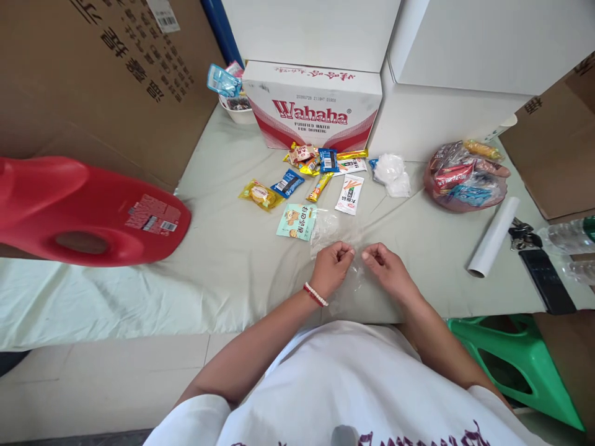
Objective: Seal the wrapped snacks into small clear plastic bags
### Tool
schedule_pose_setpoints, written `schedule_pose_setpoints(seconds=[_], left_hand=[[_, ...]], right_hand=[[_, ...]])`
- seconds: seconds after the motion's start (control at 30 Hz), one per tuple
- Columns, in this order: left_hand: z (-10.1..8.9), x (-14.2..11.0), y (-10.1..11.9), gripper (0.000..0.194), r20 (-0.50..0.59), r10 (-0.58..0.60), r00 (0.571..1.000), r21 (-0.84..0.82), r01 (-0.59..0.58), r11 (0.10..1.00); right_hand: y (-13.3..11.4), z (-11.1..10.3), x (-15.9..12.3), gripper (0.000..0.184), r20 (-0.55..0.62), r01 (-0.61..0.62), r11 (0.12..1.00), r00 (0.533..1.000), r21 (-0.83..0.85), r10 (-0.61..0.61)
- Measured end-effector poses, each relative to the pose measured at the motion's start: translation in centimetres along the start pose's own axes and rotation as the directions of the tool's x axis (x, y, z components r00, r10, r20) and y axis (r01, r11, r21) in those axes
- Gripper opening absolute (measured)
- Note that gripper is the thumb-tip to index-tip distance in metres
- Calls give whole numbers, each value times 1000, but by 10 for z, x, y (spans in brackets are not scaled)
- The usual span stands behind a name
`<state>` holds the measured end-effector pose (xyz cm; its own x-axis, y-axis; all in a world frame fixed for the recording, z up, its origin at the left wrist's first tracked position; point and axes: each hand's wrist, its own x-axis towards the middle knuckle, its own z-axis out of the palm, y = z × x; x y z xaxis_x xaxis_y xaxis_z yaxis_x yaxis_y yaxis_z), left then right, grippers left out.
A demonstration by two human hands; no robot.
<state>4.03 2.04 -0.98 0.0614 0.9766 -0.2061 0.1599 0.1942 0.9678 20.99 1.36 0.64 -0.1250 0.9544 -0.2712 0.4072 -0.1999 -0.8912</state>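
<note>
Fingers (343,248) drawn together on both the left hand (331,269) and the right hand (389,271) — whether they grip the clear bag (331,225), I can't tell. It lies on the counter (232,266) — right beside a mint-green packet (296,222).

1. Left hand (331,269) and right hand (391,272) sit close together over the table (251,272), the bag (331,224) beneath and just beyond the fingers (341,249).
2. Just beyond the fingers, leftward: a packet (296,222), at the bag's edge.
3. Farther ahead: scattered snacks (328,160), then the carton (316,111), with boxes (460,43) behind it and to its right.
4. Far ahead-left: a tub (240,116) beside the carton, sachets (224,80) in it.
5. Well left of the fingers: the jug (111,214), cardboard (83,80) behind.
6. Ahead-right: plastic (392,174); farther right, a sack (465,179) of snacks.
7. Right of the fingers, going outward: roll (493,238), keys (525,234), bottles (564,237); the phone (547,282) lies nearer me than the keys.
8. Lower right, below tabletop level: a stool (534,387).
</note>
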Motion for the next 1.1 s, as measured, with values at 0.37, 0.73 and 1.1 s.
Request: schedule_pose_setpoints(seconds=[0.37,0.73,1.1], left_hand=[[-51,-10,-3,41,-118,-225,967,-705,78,704],[-98,-1,-8,24,-263,-507,821,-593,276,756],[-86,-58,-9,13,-523,531,667,510,-254,821]], right_hand=[[-1,3,14,36,8,-160,698,976,697,217],[27,-21,20,17,111,-320,571,922,756,370],[17,-17,7,26,-173,-259,843,910,471,376]])
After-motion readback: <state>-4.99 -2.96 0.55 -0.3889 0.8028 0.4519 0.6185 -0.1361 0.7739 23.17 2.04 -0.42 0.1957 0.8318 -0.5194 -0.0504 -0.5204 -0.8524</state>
